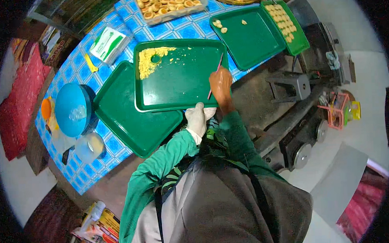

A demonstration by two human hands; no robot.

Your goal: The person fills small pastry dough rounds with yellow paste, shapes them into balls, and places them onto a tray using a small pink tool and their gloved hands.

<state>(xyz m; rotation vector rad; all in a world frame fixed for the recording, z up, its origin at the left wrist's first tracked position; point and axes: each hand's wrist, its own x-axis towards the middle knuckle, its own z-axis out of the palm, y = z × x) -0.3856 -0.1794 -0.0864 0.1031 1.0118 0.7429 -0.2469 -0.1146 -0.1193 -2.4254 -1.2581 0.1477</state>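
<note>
My left hand [196, 119], in a white glove, grips the near edge of a green plastic tray [180, 93] and a pale cloth or second glove beside it. My bare right hand [220, 83] holds a thin pink stick [218, 63] over the tray's right side. Crumbled yellow dough [146, 57] lies in the tray's far left corner, with a small green round cutter [155, 59] in it and loose crumbs to the right. The tray partly overlaps another green tray [130, 114] below and left.
A green tray [249, 36] with a few dough pieces and a smaller one [302, 43] with rows of pieces stand right. Behind are a plastic box [178, 14] of round pastries and a tissue pack [108, 44]. A blue bowl [72, 109] stands left; a gas stove [291, 147] is at right.
</note>
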